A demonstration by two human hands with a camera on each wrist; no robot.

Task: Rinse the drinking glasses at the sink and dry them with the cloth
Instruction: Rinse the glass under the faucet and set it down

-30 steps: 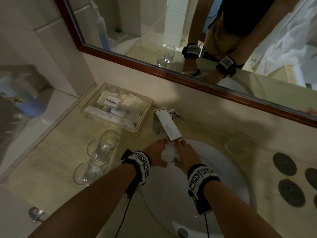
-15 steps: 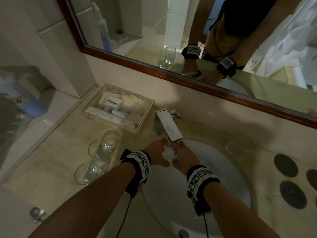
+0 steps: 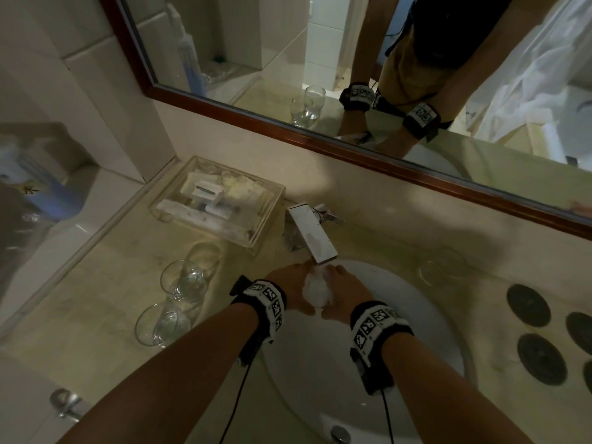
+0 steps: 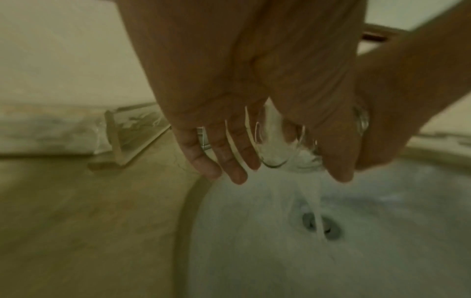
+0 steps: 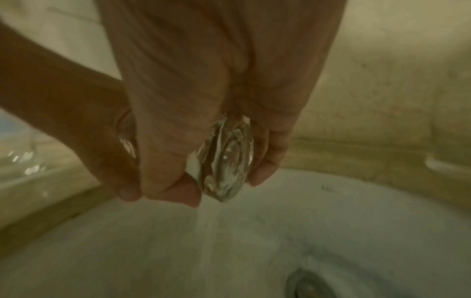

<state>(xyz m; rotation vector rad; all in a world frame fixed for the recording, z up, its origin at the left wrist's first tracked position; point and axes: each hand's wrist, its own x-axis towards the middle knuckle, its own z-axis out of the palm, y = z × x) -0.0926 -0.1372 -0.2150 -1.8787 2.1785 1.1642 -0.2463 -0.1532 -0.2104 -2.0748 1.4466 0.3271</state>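
A clear drinking glass [image 3: 317,291] is held under the running faucet [image 3: 312,235], over the white sink [image 3: 416,331], with water foaming over it. My left hand [image 3: 288,291] grips its left side and my right hand [image 3: 347,296] grips its right side. In the left wrist view the glass [image 4: 277,145] sits between my left fingers [image 4: 229,153] and thumb, and water streams down toward the drain [image 4: 322,225]. In the right wrist view my right thumb and fingers [image 5: 265,161] pinch the thick glass base [image 5: 226,161]. Two more glasses [image 3: 184,280] [image 3: 160,325] stand on the counter to the left.
A clear box of toiletries [image 3: 217,200] sits behind the glasses, against the wall. Another faint glass [image 3: 443,267] stands on the counter right of the faucet. Dark round coasters [image 3: 528,309] lie at the far right. A framed mirror [image 3: 352,136] runs along the back.
Both hands stay under the faucet holding the glass; they have shifted only slightly while water keeps running over it.
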